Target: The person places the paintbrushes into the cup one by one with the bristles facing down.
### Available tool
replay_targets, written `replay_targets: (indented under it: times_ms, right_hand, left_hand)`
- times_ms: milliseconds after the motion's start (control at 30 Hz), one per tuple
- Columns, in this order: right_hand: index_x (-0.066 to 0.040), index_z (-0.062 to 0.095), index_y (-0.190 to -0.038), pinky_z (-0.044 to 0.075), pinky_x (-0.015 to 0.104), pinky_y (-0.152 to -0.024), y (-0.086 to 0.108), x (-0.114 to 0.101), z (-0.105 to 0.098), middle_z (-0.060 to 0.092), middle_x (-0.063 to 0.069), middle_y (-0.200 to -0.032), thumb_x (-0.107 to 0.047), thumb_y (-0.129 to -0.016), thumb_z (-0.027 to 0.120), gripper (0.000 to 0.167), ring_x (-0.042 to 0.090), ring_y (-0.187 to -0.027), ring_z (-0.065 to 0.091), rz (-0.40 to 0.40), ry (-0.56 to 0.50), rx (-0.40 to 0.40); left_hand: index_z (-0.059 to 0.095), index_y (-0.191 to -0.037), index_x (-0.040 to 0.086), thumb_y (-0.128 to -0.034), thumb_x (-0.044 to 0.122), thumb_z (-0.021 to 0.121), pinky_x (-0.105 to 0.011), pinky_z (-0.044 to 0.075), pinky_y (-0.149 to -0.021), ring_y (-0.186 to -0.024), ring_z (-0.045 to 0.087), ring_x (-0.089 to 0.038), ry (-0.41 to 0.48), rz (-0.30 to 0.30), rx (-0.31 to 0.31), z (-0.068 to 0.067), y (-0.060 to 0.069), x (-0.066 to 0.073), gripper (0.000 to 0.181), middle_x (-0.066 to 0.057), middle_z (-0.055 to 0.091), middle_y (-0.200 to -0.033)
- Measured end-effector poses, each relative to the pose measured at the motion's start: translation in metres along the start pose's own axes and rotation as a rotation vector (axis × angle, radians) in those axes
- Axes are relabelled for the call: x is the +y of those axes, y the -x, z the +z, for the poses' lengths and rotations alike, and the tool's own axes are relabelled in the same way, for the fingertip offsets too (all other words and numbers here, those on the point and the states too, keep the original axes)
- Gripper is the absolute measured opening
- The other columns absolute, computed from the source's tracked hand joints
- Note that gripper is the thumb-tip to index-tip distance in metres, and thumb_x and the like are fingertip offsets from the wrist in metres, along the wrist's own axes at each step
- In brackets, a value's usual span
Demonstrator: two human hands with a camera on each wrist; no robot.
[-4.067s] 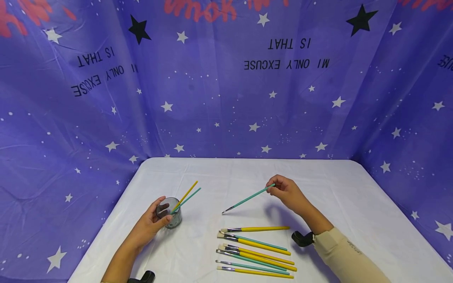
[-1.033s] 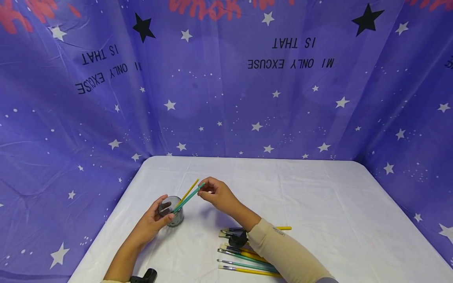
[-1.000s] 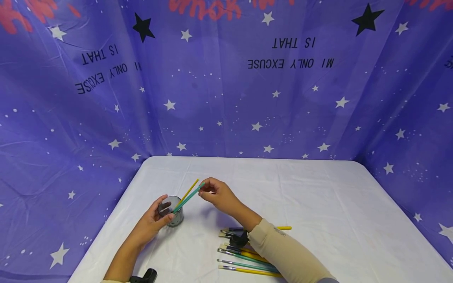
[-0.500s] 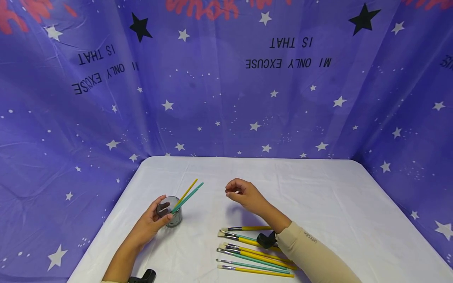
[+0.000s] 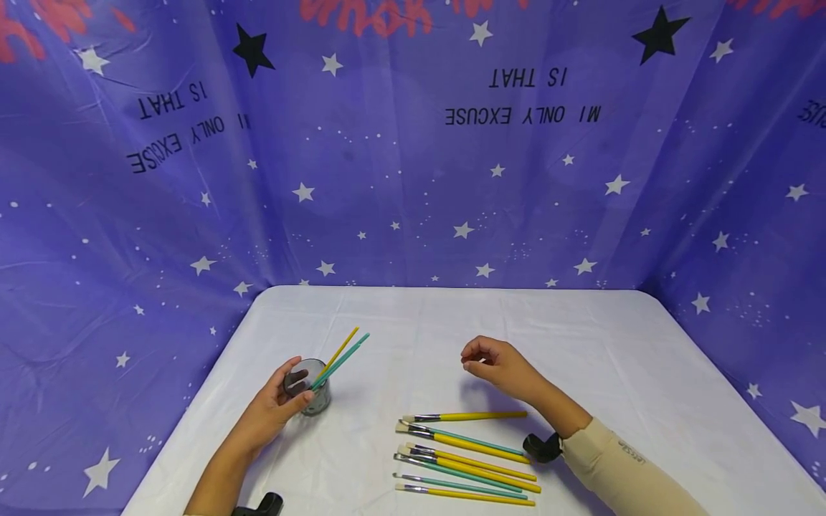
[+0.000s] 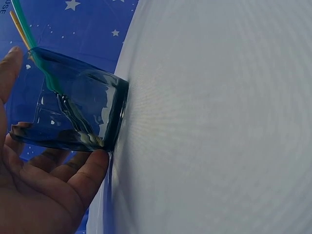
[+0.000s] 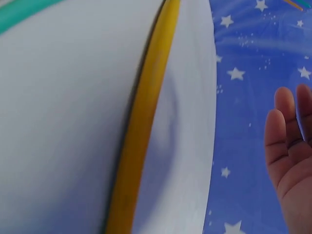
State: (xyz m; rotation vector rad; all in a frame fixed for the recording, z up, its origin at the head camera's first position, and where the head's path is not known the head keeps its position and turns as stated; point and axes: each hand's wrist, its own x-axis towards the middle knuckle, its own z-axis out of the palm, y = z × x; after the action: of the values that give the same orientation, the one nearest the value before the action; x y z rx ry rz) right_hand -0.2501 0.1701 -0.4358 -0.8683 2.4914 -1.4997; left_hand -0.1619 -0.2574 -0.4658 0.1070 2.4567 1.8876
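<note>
A transparent tinted glass [image 5: 317, 403] stands at the left of the table, gripped by the left hand [image 5: 267, 412] with fingers and thumb around its side. In the left wrist view the glass [image 6: 73, 97] has brushes with teal and yellow handles leaning in it, bristles down; the left hand [image 6: 44, 190] is curled about it. The right hand [image 5: 506, 369] hovers empty above the table, fingers loosely bent, behind a row of brushes; the right wrist view shows that hand [image 7: 295, 156] with relaxed fingers and a yellow handle [image 7: 146, 112] close to the camera.
Several brushes with yellow handles [image 5: 484, 416] and teal handles [image 5: 474, 488] lie side by side on the white table [image 5: 606, 344], bristles to the left. A purple curtain [image 5: 413, 179] with stars surrounds the table's back and sides. Black wrist devices [image 5: 542, 448] sit at both wrists.
The right hand brought a teal brush to the glass and let it go there beside the other brushes. It has since moved right, empty. The left hand has kept its grip on the glass.
</note>
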Motion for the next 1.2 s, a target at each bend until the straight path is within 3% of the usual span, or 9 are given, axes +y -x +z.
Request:
replay_targets:
  times_ms: [300,667,867,1200]
  right_hand:
    - [-0.005,0.066,-0.105,0.051,0.031,-0.081,0.025,0.015,-0.022,0.068,0.012,-0.103,-0.015,-0.096,0.068,0.013,0.016,-0.095,0.063,0.047,0.073,-0.013]
    - [-0.009,0.067,-0.103,0.051,0.029,-0.077,0.052,0.035,-0.039,0.066,-0.004,-0.095,-0.012,-0.094,0.070,0.010,0.011,-0.089,0.061,0.055,0.204,-0.060]
    - [-0.011,0.067,-0.103,0.050,0.027,-0.071,0.061,0.041,-0.045,0.064,-0.008,-0.090,-0.012,-0.093,0.071,0.011,0.008,-0.084,0.057,0.041,0.275,-0.108]
    - [-0.014,0.066,-0.105,0.047,0.026,-0.070,0.068,0.048,-0.047,0.060,-0.011,-0.088,-0.015,-0.090,0.074,0.017,0.007,-0.080,0.054,0.083,0.311,-0.198]
  left_hand:
    - [0.019,-0.157,0.005,-0.0969,0.013,0.066,-0.016,0.042,-0.092,-0.138,0.036,-0.046,-0.004,0.006,-0.002,0.000,0.000,0.001,0.076,-0.030,0.035,-0.150]
    - [0.018,-0.158,0.008,-0.0971,0.016,0.066,-0.022,0.043,-0.096,-0.138,0.036,-0.044,-0.002,-0.013,-0.007,-0.001,0.001,0.002,0.078,-0.028,0.035,-0.152]
    - [0.018,-0.158,0.008,-0.0970,0.016,0.066,-0.022,0.043,-0.096,-0.138,0.036,-0.044,0.001,-0.012,-0.009,-0.001,0.000,0.001,0.078,-0.028,0.035,-0.152]
    - [0.018,-0.157,0.007,-0.0971,0.015,0.066,-0.021,0.043,-0.095,-0.138,0.036,-0.044,-0.007,-0.007,-0.010,-0.001,0.000,0.002,0.077,-0.028,0.035,-0.151]
